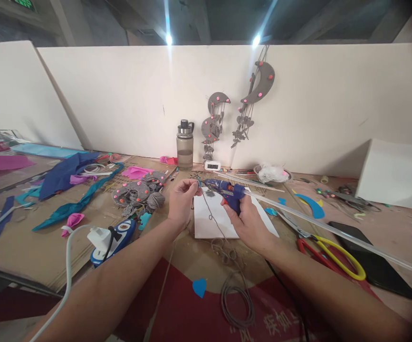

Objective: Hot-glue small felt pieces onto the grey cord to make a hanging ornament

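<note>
My right hand [250,221] is wrapped around a blue glue gun [231,194], and a long clear glue stick [320,222] sticks out of its back end. The gun's nozzle points left, close to the fingertips of my left hand [182,202]. Those fingers are pinched on a grey cord [209,211], with a small bluish piece showing at their tips, too small to make out fully. From there the cord hangs down across a white sheet [206,228] to a loose coil [237,304] on the cardboard. A blue paper heart [199,288] lies left of the coil.
At right are scissors [320,237] with red and yellow handles and a black phone [373,261]. A power strip [116,240] and grey felt pieces [138,192] lie left. Behind stand a water bottle [185,147] and a small clock [212,166]; grey moon ornaments [263,85] hang on the white board.
</note>
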The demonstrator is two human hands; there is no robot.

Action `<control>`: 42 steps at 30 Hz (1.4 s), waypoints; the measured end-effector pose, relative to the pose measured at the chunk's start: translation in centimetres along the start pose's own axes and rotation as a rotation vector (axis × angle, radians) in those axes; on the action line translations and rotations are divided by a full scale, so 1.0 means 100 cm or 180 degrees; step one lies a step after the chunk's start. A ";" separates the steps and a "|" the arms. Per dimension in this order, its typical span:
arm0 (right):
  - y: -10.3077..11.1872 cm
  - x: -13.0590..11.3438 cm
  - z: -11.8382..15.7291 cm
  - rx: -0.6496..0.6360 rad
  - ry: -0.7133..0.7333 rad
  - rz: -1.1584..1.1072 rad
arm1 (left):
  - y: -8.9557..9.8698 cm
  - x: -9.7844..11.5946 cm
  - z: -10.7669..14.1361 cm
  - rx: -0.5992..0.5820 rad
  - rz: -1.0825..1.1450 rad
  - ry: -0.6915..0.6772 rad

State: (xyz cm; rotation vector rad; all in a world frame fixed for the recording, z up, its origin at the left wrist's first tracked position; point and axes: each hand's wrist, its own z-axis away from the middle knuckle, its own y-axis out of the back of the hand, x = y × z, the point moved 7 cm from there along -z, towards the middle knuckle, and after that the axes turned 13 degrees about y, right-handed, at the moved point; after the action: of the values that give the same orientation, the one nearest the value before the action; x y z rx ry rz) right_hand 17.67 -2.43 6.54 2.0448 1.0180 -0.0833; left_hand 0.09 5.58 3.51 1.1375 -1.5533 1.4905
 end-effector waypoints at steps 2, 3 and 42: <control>-0.001 0.000 0.000 -0.0024 -0.0026 -0.0005 | 0.000 0.000 0.000 -0.0003 0.0016 0.0009; -0.001 0.001 0.000 -0.0042 -0.0050 -0.0016 | -0.001 0.000 0.000 -0.0007 0.0028 0.0011; -0.003 0.004 0.001 0.0003 -0.0099 0.0068 | -0.002 -0.002 0.000 -0.0066 0.0280 0.0196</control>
State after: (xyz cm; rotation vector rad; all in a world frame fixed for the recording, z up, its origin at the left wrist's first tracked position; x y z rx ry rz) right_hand 17.77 -2.18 6.12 2.0485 0.9769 -0.1041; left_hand 0.41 5.59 3.38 1.0137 -1.5908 1.5487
